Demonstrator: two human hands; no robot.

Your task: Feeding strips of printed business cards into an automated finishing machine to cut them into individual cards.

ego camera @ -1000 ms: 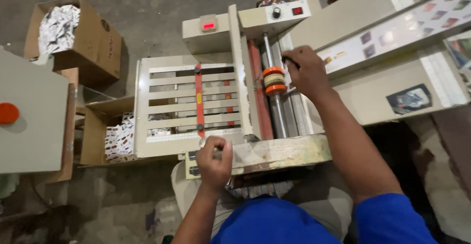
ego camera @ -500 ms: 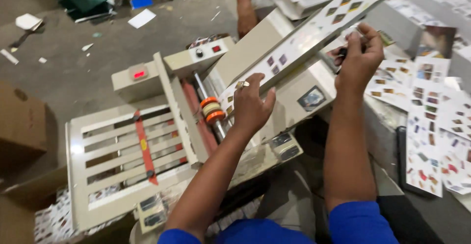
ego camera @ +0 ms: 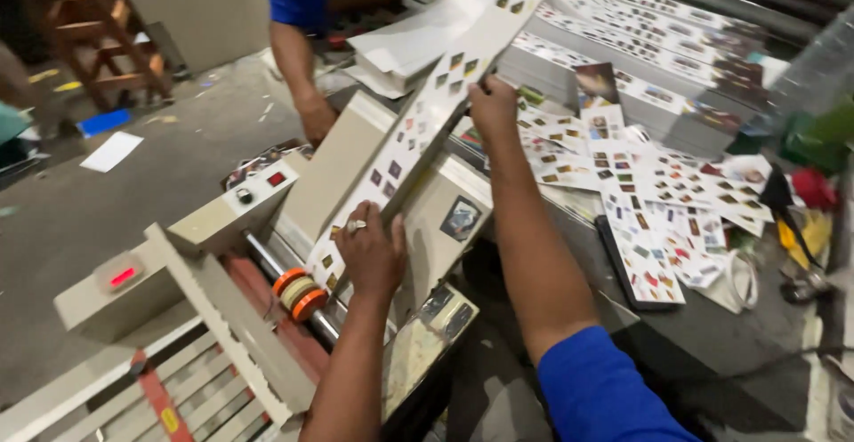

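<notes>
The person is holding a long printed sheet (ego camera: 425, 120), white card covered with small coloured pictures, sloping down from upper right to lower left so its lower end is lying over the feed tray (ego camera: 334, 171) of a beige machine (ego camera: 222, 220). Holding it at 2 places seems to be keeping the long strip straight and lined up with the machine's rollers.

The left hand (ego camera: 369, 251) is resting flat on the lower end of the sheet, fingers loosely spread and a ring showing on 1 finger, pressing the card down near the orange roller wheel (ego camera: 298, 291) on the metal rod. The right hand (ego camera: 492, 104) is gripping the sheet's edge further up, fingers curled around it from the right side, thumb hidden.

To the right, the table (ego camera: 712, 353) is carrying many more printed sheets (ego camera: 658, 202), some fanned out loosely and others in neat stacks behind. A dark tablet-like slab (ego camera: 627, 269) is lying partly under them. A red button (ego camera: 277, 178) and a black knob (ego camera: 244, 196) are sitting on the machine's top, and a red light (ego camera: 122, 276) is glowing on its near block.

A co-worker in a blue shirt is standing opposite, 1 hand (ego camera: 318, 120) resting at the far side of the feed tray.
</notes>
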